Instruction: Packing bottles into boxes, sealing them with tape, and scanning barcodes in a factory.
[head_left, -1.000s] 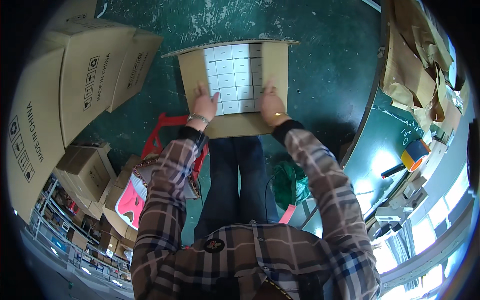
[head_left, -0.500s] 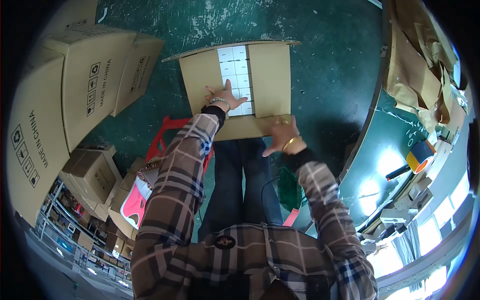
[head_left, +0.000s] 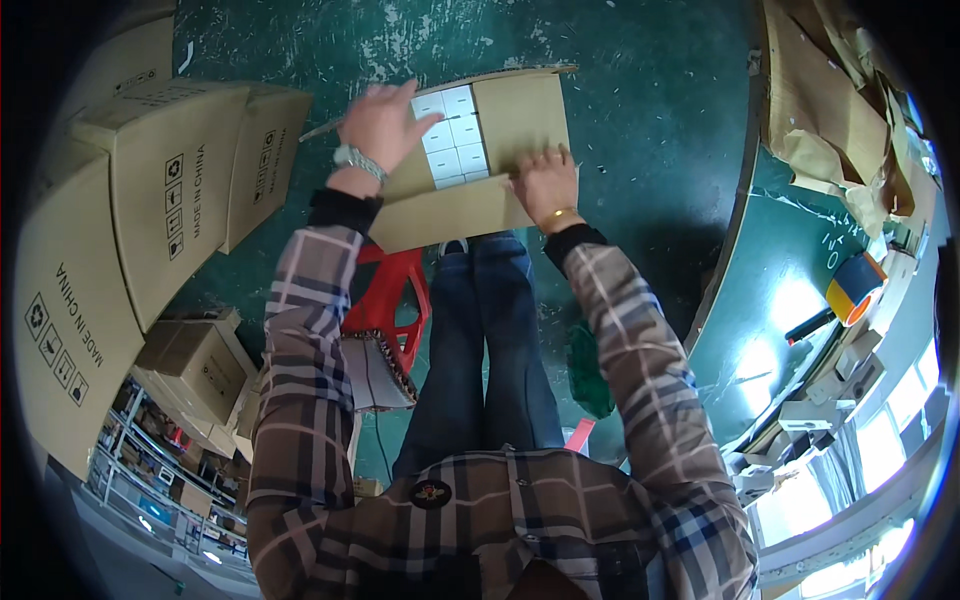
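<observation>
A cardboard box (head_left: 519,120) stands in front of me with its top flaps unfolded. Through the gap between the side flaps, several small white boxes (head_left: 452,147) show in two rows. My left hand (head_left: 380,128) is over the box's left flap near the far left corner, slightly blurred, thumb spread from the fingers and nothing visible in it. At the near right corner, my right hand (head_left: 547,188) has its fingers bent over the right end of the near flap (head_left: 445,212), which tilts up.
Large cartons (head_left: 185,170) stand at the left. A red plastic stool (head_left: 395,305) is by my legs, with a cushion (head_left: 375,370) close to it. On the right, a green table (head_left: 770,320) bears brown paper (head_left: 825,120) and a tape roll (head_left: 856,288).
My left hand has moved from the middle of the box to its far left. My right hand has risen onto the near flap's end, and that flap is more raised.
</observation>
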